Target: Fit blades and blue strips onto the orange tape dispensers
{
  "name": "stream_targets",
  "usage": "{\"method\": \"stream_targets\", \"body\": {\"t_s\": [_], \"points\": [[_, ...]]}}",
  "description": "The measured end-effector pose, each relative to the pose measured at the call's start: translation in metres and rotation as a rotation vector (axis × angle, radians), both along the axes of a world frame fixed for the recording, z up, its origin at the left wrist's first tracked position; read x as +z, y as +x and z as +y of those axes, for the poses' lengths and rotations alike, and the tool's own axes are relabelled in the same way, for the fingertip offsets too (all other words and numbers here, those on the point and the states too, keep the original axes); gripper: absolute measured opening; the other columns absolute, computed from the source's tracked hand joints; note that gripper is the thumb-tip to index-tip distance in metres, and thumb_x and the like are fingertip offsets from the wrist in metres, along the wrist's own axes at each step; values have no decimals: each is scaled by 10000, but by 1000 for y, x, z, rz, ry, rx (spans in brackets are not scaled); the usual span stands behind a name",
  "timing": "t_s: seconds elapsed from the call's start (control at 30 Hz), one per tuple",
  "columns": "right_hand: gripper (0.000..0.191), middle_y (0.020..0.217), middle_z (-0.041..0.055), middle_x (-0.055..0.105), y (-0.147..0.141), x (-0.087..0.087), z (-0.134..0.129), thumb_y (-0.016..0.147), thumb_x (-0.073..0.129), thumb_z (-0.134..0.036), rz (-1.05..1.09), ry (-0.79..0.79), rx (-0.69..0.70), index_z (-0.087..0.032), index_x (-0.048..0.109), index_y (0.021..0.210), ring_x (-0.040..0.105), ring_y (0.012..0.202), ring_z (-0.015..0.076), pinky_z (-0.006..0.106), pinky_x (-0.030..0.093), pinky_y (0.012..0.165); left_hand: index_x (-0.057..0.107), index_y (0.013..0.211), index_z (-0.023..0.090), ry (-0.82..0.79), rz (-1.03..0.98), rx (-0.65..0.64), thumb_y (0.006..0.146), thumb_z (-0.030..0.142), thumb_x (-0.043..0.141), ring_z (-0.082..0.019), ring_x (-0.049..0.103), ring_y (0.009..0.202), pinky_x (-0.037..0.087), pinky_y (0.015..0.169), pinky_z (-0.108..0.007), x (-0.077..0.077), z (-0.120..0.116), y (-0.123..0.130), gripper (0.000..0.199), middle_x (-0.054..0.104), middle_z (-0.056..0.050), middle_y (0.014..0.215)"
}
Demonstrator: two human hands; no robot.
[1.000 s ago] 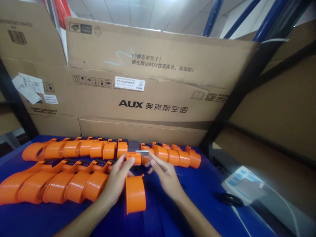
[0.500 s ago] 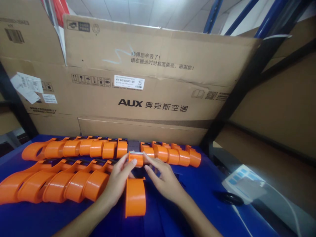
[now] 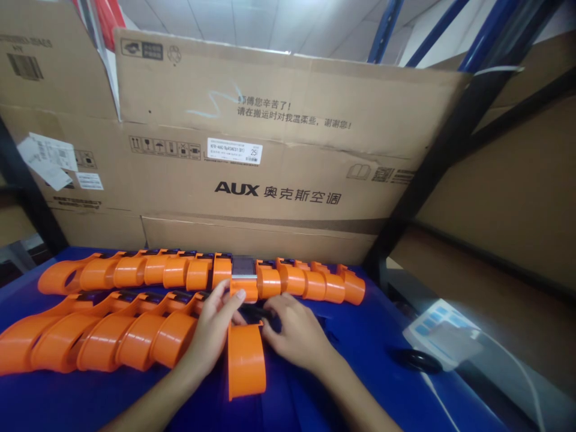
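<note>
An orange tape dispenser [image 3: 247, 363] is held between my hands, its round drum toward me and its toothed metal edge [image 3: 244, 276] at the far end. My left hand [image 3: 212, 329] is closed on its left side, with the thumb on the orange part below the metal edge. On the other side, the fingers of my right hand [image 3: 294, 333] are curled around a black handle [image 3: 257, 312] at the dispenser's middle. A dark flap [image 3: 243, 266] stands behind the metal edge; I cannot tell whether it belongs to this dispenser.
Several orange dispensers lie in a back row [image 3: 96, 273] and a front-left row [image 3: 105, 339] on the blue table surface [image 3: 112, 402]. A large cardboard sheet [image 3: 288, 222] stands behind. To the right are a white-and-blue device [image 3: 443, 330] with a cable and a black round object [image 3: 420, 360].
My right hand has moved from the dispenser's metal-edged end down to the black handle, and its fingers have curled in. My left hand keeps its hold; the dispenser has barely shifted.
</note>
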State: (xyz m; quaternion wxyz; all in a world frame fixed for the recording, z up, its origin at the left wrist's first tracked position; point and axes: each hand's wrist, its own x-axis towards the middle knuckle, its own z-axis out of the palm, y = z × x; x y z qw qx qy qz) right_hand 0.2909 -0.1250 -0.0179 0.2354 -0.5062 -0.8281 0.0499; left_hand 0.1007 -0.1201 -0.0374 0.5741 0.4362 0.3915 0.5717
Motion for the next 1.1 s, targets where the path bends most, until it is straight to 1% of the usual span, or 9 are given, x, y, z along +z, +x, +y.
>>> {"method": "stream_targets", "body": {"t_s": [0.13,0.27,0.37,0.5,0.63,0.77,0.97,1.03,1.1], "points": [[166,890,65,715,9,8,0,899,614,-251,326,194,-124,-230,689,1045,645,773,236,345,500,704,619,1174,193,-4,18,-2,791,506,768,-111,556,520,443,533,-205,2,-1,2,516,686,10,726],[206,969,80,729,9,13,-3,922,649,-276,502,281,-45,-261,707,1119,662,812,255,382,533,715,616,1215,198,29,55,-68,773,474,789,-114,593,559,475,546,-216,4,-5,6,550,745,-47,935],[247,1074,89,734,4,12,-5,925,652,-245,529,249,90,-290,734,1154,679,951,283,416,553,799,606,1247,203,71,69,-128,800,439,775,-121,609,603,476,545,-207,6,-9,8,534,743,-58,974],[273,1082,92,713,0,6,-5,924,662,-235,571,223,128,-292,749,1176,671,1020,277,423,549,886,611,1241,207,71,69,-159,819,428,761,-120,606,600,488,550,-211,6,-11,8,500,732,-46,932],[285,1062,86,700,-1,5,-3,937,661,-275,602,141,116,-297,752,1206,675,984,258,397,548,862,604,1257,195,62,49,-174,816,417,761,-119,598,602,514,583,-233,3,-6,6,518,739,-70,985],[292,979,70,699,-1,9,-3,956,648,-317,617,30,129,-285,753,1227,668,904,235,370,536,821,609,1250,184,54,75,-231,826,389,752,-115,596,590,515,596,-232,-1,-2,4,492,743,-64,939],[337,987,56,692,2,9,-1,956,646,-352,589,3,163,-265,718,1273,644,866,209,328,513,764,610,1265,189,79,68,-252,864,360,712,-105,585,586,501,576,-210,-3,-2,5,448,744,-60,951],[344,959,48,689,7,10,2,972,608,-368,569,6,117,-230,696,1274,628,803,190,305,503,721,598,1296,189,70,64,-265,876,361,702,-106,583,593,510,593,-216,-2,-2,5,466,747,-65,975],[301,878,38,676,15,14,5,1010,504,-358,497,-19,-7,-179,704,1145,609,735,173,277,482,662,587,1319,189,44,76,-268,882,372,697,-103,580,586,507,599,-218,-2,-3,5,486,751,-71,989]]}}
